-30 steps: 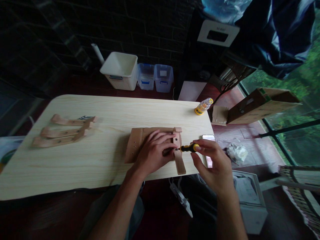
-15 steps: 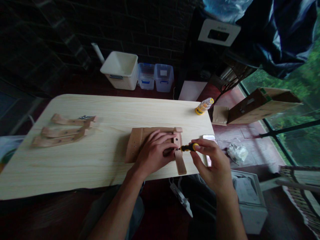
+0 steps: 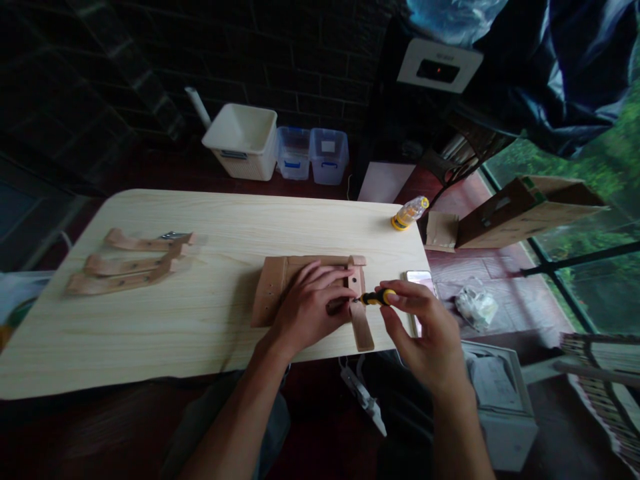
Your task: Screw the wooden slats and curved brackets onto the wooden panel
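Observation:
A brown leather-like piece (image 3: 267, 293) with small holes lies near the table's front edge. Across its right end runs a tan strap (image 3: 363, 328) with a dark round hole or stud. My left hand (image 3: 313, 297) presses on the piece, its thumb and index finger closed at the strap's left side. Between the fingertips of my right hand (image 3: 425, 320) is the handle end of a yellow and black screwdriver (image 3: 377, 297). The screwdriver points left, its tip at the strap beside my left fingertips. What my left fingertips pinch is too small to tell.
Several tan straps (image 3: 125, 267) lie at the table's left, with small metal pieces (image 3: 171, 235). A clear and yellow bottle (image 3: 410, 213) stands at the back right corner. A phone (image 3: 419, 277) lies partly behind my right hand.
The camera view has shifted very slightly. My right fingers have shifted a little on the screwdriver handle; both hands otherwise keep their places.

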The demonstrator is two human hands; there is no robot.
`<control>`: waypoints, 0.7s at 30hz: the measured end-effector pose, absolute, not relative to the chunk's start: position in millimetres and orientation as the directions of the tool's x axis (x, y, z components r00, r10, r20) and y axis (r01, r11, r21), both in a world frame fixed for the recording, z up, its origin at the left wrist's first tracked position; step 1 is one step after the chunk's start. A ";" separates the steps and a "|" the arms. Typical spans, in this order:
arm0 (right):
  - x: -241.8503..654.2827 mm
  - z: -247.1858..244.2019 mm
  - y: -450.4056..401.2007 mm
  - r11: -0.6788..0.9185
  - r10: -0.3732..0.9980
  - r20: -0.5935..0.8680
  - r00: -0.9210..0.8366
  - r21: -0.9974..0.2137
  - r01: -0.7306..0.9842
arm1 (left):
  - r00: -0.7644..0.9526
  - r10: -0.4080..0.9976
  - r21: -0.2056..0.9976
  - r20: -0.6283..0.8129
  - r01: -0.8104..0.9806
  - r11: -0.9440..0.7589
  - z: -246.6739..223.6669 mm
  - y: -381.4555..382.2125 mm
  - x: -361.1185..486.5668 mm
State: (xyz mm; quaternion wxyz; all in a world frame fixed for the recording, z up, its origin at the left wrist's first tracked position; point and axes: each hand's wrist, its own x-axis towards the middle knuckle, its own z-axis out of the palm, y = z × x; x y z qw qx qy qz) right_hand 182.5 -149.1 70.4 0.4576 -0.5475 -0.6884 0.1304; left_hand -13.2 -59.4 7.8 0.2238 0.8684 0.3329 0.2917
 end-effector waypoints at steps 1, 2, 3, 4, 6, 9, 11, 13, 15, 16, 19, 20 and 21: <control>182.0 71.2 -150.0 0.364 0.879 0.476 0.014 -0.692 0.623 | 0.613 0.706 0.582 0.355 0.447 -0.680 8.1 -59.3 -13.5; 181.5 71.7 -150.7 0.363 0.885 0.465 0.010 -0.704 0.610 | 0.617 0.704 0.581 0.352 0.445 -0.681 8.3 -59.2 -13.9; 181.0 71.7 -151.3 0.365 0.888 0.459 0.006 -0.714 0.598 | 0.621 0.701 0.581 0.350 0.443 -0.683 8.5 -59.2 -14.3; 180.8 71.3 -151.5 0.369 0.889 0.458 0.002 -0.718 0.590 | 0.624 0.699 0.581 0.350 0.441 -0.684 8.5 -59.1 -14.6; 180.8 69.5 -150.6 0.381 0.883 0.469 -0.005 -0.711 0.591 | 0.623 0.699 0.584 0.351 0.438 -0.684 8.4 -58.9 -15.1; 181.6 66.2 -147.4 0.404 0.865 0.501 -0.016 -0.679 0.612 | 0.626 0.698 0.584 0.348 0.438 -0.684 8.2 -58.7 -15.4; 181.8 65.2 -145.8 0.418 0.854 0.520 -0.016 -0.666 0.618 | 0.626 0.698 0.581 0.347 0.441 -0.684 8.2 -58.7 -15.3; 181.3 65.8 -145.6 0.420 0.850 0.527 -0.008 -0.667 0.615 | 0.625 0.699 0.581 0.348 0.441 -0.684 8.7 -58.8 -15.2; 180.1 67.5 -146.7 0.415 0.856 0.517 -0.007 -0.680 0.605 | 0.624 0.700 0.585 0.347 0.440 -0.682 9.5 -58.8 -15.2; 179.4 68.4 -147.4 0.413 0.861 0.509 -0.011 -0.686 0.599 | 0.625 0.701 0.586 0.345 0.440 -0.680 10.0 -58.8 -15.2; 177.9 69.5 -148.5 0.416 0.867 0.497 -0.029 -0.691 0.591 | 0.626 0.702 0.583 0.339 0.446 -0.679 10.7 -58.7 -15.0; 177.7 69.2 -148.3 0.418 0.866 0.500 -0.031 -0.687 0.595 | 0.627 0.701 0.582 0.340 0.445 -0.680 10.5 -58.7 -15.0; 177.8 68.5 -147.8 0.420 0.862 0.505 -0.031 -0.679 0.602 | 0.625 0.701 0.582 0.344 0.444 -0.682 10.0 -58.7 -14.9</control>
